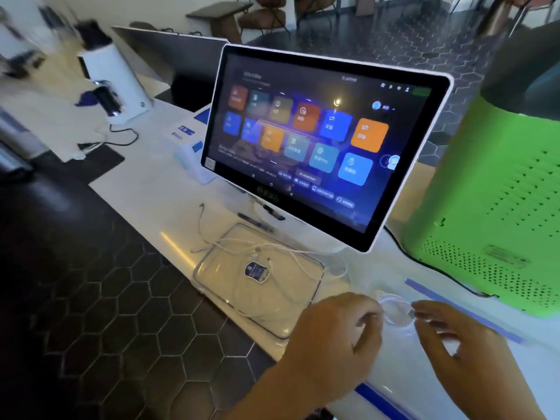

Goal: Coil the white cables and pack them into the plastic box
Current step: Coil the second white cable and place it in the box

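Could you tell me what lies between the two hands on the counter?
In the head view, a blurred loop of white cable spans the left hand and right hand.

both bare hands are out low in front. the left hand (330, 338) is curled, fingers bent toward the thumb; the right hand (463, 344) faces it, fingers loosely spread, nearly touching.

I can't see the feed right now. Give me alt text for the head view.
Both hands, left and right, hold a blurred white cable loop between them over a white counter. Left of them a clear plastic box holds loose cables, one trailing out, in front of a lit touchscreen.
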